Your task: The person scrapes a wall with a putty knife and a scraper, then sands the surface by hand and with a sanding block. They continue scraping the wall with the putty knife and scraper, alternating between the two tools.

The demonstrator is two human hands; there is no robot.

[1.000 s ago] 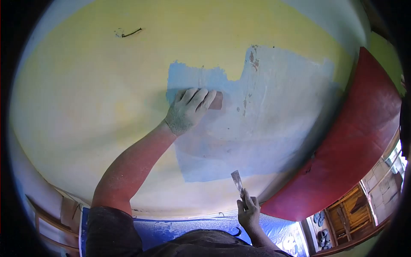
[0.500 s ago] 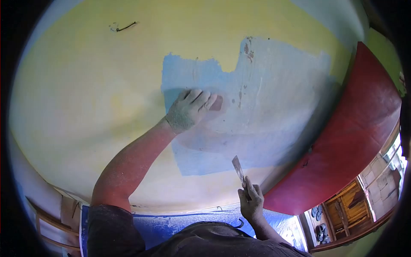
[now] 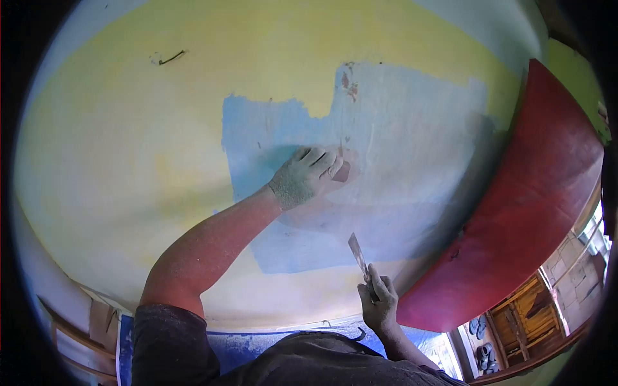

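Note:
My left hand (image 3: pixel 304 178), coated in pale dust, presses a small reddish-brown piece (image 3: pixel 341 171) against the wall, over the blue patch (image 3: pixel 302 241). The piece looks like sandpaper, partly covered by my fingers. Lower down, my right hand (image 3: pixel 378 299) is closed round the handle of a scraper (image 3: pixel 358 252), whose flat metal blade points up and slightly left. Yellow and whitish paint (image 3: pixel 193 128) surrounds the blue area. Brown marks (image 3: pixel 349 83) show near the top of the patch.
A large red panel (image 3: pixel 496 238) leans along the right side. Blue sheeting (image 3: pixel 248 350) covers the area below the wall. A dark wire (image 3: pixel 172 57) sticks out at upper left. Sandals (image 3: pixel 486 357) and a wooden door (image 3: pixel 524 318) are at lower right.
My left hand has moved right and slightly down with the reddish-brown piece. The wall has shifted left and down in view. My right hand still holds the scraper in nearly the same place.

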